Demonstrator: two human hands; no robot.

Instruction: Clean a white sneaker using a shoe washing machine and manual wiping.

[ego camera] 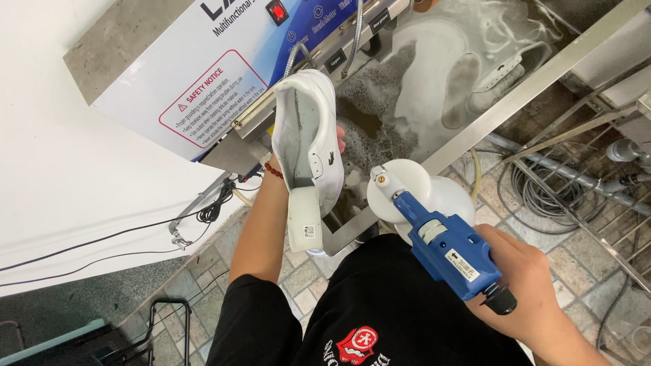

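Note:
My left hand (339, 141) holds a white sneaker (306, 142) upright from behind, its opening facing me and its tongue hanging down; only fingertips and the wrist with a red band show. My right hand (525, 288) grips a blue spray gun (447, 251) with a round white cup (407, 193) at its front end. The gun points toward the sneaker and stays a little apart from it on the right.
A steel sink (475, 125) full of foamy water with white shoe parts lies ahead. A white and blue machine panel (224, 74) with metal hoses stands at upper left. Cables (536, 193) and pipes cover the tiled floor at right.

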